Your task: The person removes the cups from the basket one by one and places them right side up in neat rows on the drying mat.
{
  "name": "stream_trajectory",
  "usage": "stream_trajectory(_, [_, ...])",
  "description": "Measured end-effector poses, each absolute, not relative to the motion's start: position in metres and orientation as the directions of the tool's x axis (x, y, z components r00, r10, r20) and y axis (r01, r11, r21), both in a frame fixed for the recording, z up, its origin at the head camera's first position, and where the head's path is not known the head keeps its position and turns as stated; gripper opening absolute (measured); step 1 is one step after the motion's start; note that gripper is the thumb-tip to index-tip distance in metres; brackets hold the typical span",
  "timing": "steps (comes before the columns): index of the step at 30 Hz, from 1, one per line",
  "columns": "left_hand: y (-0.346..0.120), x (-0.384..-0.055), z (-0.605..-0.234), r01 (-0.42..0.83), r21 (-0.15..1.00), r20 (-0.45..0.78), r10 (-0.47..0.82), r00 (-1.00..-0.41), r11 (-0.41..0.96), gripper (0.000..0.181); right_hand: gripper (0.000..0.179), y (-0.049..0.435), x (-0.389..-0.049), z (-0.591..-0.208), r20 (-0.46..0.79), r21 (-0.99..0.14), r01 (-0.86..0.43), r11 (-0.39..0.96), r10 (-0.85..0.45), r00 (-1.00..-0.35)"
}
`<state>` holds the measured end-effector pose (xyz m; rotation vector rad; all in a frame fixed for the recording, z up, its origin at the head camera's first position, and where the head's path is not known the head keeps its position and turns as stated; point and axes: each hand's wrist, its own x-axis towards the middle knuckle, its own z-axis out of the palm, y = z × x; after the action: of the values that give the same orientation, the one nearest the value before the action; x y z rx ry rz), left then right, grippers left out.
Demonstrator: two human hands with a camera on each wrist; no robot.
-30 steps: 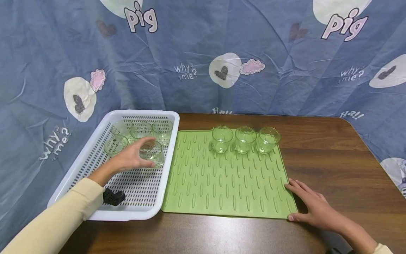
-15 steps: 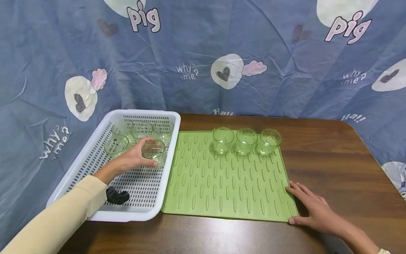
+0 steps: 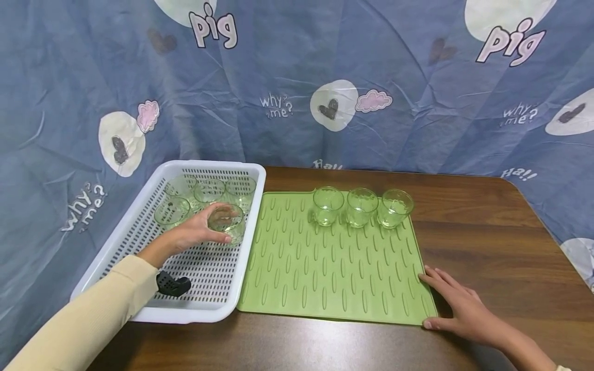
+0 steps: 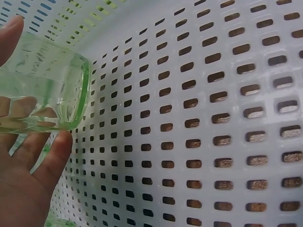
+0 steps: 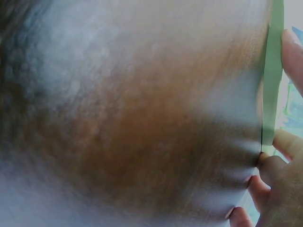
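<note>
- Background: a blue cloth [image 3: 287, 67] printed with "pig", "why me?", hearts and pink clouds fills the upper frame; below it lies a brown wood-grain worktop [image 3: 468, 221].
- Lower left of the frame: a white perforated basket [image 3: 209, 301] with a raised rim, set close beside the left edge of the mat.
- Centre to lower right: a green mat [image 3: 325, 268] with raised oblong ribs, flat on the worktop.
- Left hand [image 3: 192, 233], left of centre: reaches over the basket, fingers and thumb curved around the held glass [image 3: 236, 233], a pale green transparent tumbler in the basket's right part. Its rim faces up in the head view; whether its base touches the basket floor cannot be told. The left wrist view shows it at upper left, before the perforated wall.
- Upper part of the basket: four further glasses [image 3: 210, 191], three in a row along the far side and one nearer, at left.
- Upper right of the mat: three upright glasses [image 3: 362, 207] in a row near its far edge.
- Right hand [image 3: 461, 304], lower right: fingers extended and spread, fingertips touching the mat's right edge, thumb at its near corner.
- Lower left: a cream sleeve [image 3: 88, 319] on the left arm; beside its cuff, a black object [image 3: 174, 285] of uncertain kind.
</note>
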<state>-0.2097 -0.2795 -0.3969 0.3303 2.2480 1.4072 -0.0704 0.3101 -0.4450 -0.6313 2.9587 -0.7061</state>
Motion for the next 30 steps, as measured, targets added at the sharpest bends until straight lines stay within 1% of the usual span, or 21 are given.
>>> stream_trajectory(6, [-0.277, -0.209, -0.39, -0.013, 0.866, -0.262, 0.432, -0.863, 0.5, 0.084, 0.091, 0.311, -0.071, -0.445, 0.049, -0.441, -0.372, 0.817, -0.392, -0.919])
stream_trajectory(10, [-0.277, -0.206, -0.38, 0.02, 0.867, -0.233, 0.442, -0.866, 0.497, 0.078, 0.09, 0.31, -0.07, -0.445, 0.053, -0.438, -0.374, 0.818, -0.392, -0.919])
stream_trajectory(13, [-0.279, -0.203, -0.371, 0.048, 0.87, -0.194, 0.431, -0.881, 0.49, 0.074, 0.09, 0.31, -0.07, -0.444, 0.051, -0.435, -0.372, 0.82, -0.39, -0.919])
stream_trajectory(18, [-0.284, -0.197, -0.355, 0.065, 0.863, -0.148, 0.374, -0.916, 0.501, 0.073, 0.091, 0.311, -0.071, -0.444, 0.039, -0.43, -0.368, 0.825, -0.39, -0.92])
stream_trajectory(23, [-0.284, -0.195, -0.341, 0.075, 0.885, -0.1, 0.343, -0.934, 0.46, 0.071, 0.091, 0.311, -0.071, -0.445, 0.028, -0.436, -0.359, 0.825, -0.387, -0.922])
stream_trajectory(28, [-0.277, -0.196, -0.329, 0.126, 0.917, -0.019, 0.356, -0.934, 0.379, 0.066, 0.091, 0.311, -0.07, -0.446, 0.008, -0.445, -0.346, 0.826, -0.383, -0.924])
stream_trajectory(30, [-0.273, -0.196, -0.322, 0.137, 0.918, 0.0, 0.344, -0.939, 0.372, 0.065, 0.091, 0.311, -0.071, -0.445, 0.013, -0.447, -0.35, 0.823, -0.385, -0.923])
